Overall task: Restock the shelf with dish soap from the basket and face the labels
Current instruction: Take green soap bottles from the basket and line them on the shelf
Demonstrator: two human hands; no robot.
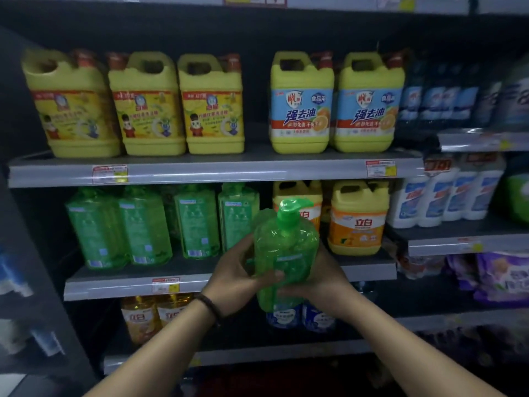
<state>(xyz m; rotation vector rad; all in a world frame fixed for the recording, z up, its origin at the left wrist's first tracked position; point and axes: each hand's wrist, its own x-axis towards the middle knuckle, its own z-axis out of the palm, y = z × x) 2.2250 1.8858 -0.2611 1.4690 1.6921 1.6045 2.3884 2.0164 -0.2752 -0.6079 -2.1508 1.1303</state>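
Both hands gripped one green pump bottle — left hand curled round its side, right hand wrapped beneath — held before the middle shelf, near shelved green bottles

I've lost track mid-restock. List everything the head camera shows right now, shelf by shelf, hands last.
held soap bottle: one, green, pump top, in front of the middle shelf
green bottles: about four, middle shelf, left
yellow-label jugs: three, yellow, top shelf, left
blue-label jugs: two, yellow, top shelf, right
orange-label jugs: two, yellow, middle shelf, right; one partly hidden
amber bottles: two, bottom shelf, left
white bottles: about four, blue labels, further right
basket: not in view
left hand: grips the held bottle's side; dark wristband
right hand: holds its other side
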